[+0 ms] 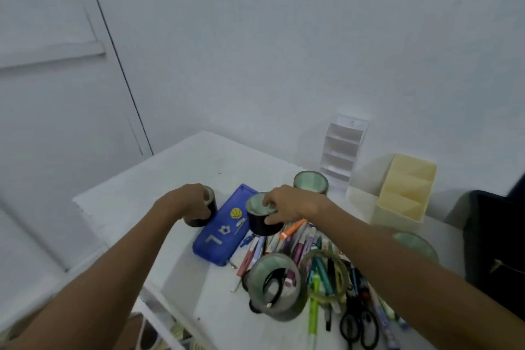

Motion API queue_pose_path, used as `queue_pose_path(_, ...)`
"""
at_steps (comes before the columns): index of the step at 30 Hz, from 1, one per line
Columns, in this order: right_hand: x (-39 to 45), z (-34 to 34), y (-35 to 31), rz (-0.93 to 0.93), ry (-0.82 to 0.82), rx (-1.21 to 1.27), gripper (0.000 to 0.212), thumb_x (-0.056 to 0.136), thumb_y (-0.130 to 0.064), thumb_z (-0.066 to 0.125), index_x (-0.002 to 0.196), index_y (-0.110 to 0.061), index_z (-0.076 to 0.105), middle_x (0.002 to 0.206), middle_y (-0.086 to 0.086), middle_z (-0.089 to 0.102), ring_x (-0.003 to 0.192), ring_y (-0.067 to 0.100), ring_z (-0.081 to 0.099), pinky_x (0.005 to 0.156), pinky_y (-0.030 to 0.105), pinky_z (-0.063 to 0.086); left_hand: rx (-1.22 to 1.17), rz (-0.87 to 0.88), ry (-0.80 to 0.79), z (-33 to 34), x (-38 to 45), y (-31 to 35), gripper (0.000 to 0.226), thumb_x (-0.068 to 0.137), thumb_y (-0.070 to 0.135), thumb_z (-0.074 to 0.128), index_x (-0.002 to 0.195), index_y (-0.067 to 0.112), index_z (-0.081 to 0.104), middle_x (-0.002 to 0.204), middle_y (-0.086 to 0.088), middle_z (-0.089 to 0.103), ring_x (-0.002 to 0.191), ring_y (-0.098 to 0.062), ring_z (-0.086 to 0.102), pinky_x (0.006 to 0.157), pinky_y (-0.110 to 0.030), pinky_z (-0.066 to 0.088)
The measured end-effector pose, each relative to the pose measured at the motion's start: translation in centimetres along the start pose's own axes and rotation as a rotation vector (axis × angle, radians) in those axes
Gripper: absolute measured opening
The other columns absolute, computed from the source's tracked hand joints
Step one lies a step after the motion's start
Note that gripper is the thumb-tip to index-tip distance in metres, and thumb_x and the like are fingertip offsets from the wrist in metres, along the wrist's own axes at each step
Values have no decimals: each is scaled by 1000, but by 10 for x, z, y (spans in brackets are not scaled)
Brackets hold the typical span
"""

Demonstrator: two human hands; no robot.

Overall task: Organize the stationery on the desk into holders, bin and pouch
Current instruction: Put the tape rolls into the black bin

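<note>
Tape rolls fill both hands: the left hand point(189, 202) has its fingers curled over a black tape roll point(202, 214) standing on the white desk point(159, 179) just left of the blue pencil pouch point(224, 226), while the right hand point(292, 204) pinches a second black roll point(262, 217) by its rim, thumb on the outer wall and a fingertip in the core. That roll sits at the far end of the heap of pens and markers point(298, 244). It is unclear whether it is already lifted.

Likely trouble comes from the pile — lifting the right roll may drag the orange marker point(292, 228) touching it, sending pens rolling toward the scissors point(359, 327) and the desk's near edge. A rim pinch is also shallow; the roll could slip and land on the pouch. The black bin point(495, 241) stands well apart on the right, beyond the cream holder point(403, 193), so the left arm would have to cross over the clutter.
</note>
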State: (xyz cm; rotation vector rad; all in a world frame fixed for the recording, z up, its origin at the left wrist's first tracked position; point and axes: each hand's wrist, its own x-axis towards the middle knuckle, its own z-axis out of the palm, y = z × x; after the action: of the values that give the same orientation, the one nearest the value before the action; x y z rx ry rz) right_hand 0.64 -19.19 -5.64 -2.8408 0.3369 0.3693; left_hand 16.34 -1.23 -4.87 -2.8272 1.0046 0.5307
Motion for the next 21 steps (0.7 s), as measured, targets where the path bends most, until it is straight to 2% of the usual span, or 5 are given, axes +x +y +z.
queue_pose_path(4,-3,14,-2,-8,68,-10,32,90,-24,62,118,-9,62,119,14,64,103,31,62,87,38,50,-84,-59,107,29,0,-9,41,86,22,58,126,13,56,127,-11,58,112,-27,58,86,-30,47)
queue_pose_path(6,-6,19,-3,-1,139,27,22,90,-20,61,107,-6,66,108,16,67,93,32,64,81,38,52,-123,-105,176,37,-3,-10,40,88,23,56,127,13,56,129,-11,57,116,-29,55,94,-34,44)
queue_pose_path(12,-39,1,3,12,333,141,16,90,-14,59,97,-3,68,92,17,69,82,31,66,73,37,53,-179,-61,458,6,-28,15,23,88,16,54,108,9,63,112,-14,64,102,-32,60,77,-33,44)
queue_pose_path(16,-92,-31,26,24,478,143,21,89,-17,60,107,-9,69,104,15,67,93,29,63,81,36,51,-150,159,627,-40,-63,83,19,86,10,53,102,8,64,101,-18,63,95,-36,59,70,-32,39)
queue_pose_path(21,-194,-61,87,197,638,164,22,89,-16,61,107,-9,69,104,13,69,95,28,63,83,37,52,-138,445,679,-65,-99,206,17,86,10,53,97,11,66,87,-14,58,81,-32,56,64,-33,42)
